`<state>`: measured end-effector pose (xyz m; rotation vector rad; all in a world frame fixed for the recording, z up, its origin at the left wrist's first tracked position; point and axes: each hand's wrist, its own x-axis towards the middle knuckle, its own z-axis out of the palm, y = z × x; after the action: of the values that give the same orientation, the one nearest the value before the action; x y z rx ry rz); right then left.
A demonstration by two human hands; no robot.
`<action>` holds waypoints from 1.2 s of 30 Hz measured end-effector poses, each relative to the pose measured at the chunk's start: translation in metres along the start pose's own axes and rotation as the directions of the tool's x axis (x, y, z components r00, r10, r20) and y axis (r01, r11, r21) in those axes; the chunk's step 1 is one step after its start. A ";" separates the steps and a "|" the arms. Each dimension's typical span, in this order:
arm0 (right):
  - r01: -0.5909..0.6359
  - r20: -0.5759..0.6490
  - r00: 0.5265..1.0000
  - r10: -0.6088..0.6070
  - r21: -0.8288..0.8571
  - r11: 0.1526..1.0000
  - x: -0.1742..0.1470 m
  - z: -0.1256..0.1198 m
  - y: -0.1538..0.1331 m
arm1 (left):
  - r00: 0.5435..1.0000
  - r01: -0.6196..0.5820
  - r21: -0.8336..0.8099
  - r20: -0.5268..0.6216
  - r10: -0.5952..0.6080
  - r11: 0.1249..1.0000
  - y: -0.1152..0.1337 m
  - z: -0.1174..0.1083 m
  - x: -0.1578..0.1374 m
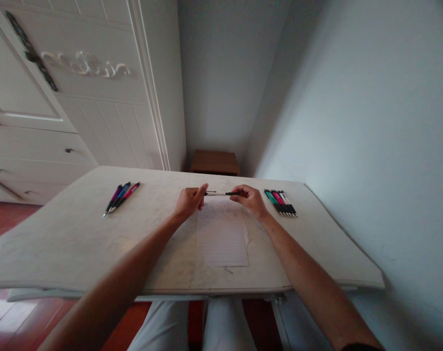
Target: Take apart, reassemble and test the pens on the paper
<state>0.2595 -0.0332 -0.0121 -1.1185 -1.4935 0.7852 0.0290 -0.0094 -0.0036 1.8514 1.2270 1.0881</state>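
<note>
Between my two hands a white and black pen [218, 194] lies level, just above the far end of a lined paper sheet [224, 243]. My left hand [190, 201] is closed on the pen's clip end, thumb up. My right hand [250, 199] pinches the dark grip end, and its fingers hide the tip. The sheet has scribbles near its top and a torn right edge. To the right, several pens [280, 203] in green, pink and white lie side by side in a row. On the left, a loose group of purple, blue and pink pens [121, 199] lies at a slant.
The pale table [163, 273] spans the width in front of me. A white cabinet [107, 117] stands at the left and a grey wall [353, 122] at the right. Behind the table's far edge is a brown wooden box-like piece [214, 162]. My legs are under the near edge.
</note>
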 end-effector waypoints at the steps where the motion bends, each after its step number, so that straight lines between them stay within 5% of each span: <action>1: -0.005 -0.005 1.000 0.005 0.006 1.000 0.000 -0.001 0.000 | 1.000 0.015 -0.018 -0.011 -0.015 1.000 -0.001 0.000 0.001; 15: -0.032 -0.038 0.999 0.029 -0.076 0.997 0.010 -0.020 0.013 | 1.000 0.017 -0.332 -0.010 -0.021 0.943 -0.019 -0.003 0.016; 36: -0.005 0.031 0.999 0.010 -0.147 0.989 0.006 -0.022 0.009 | 0.998 -0.028 -0.320 -0.067 0.007 0.947 -0.020 -0.005 0.020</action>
<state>0.2827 -0.0259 -0.0135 -1.2266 -1.5948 0.7101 0.0208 0.0169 -0.0126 1.5911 1.0009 1.2834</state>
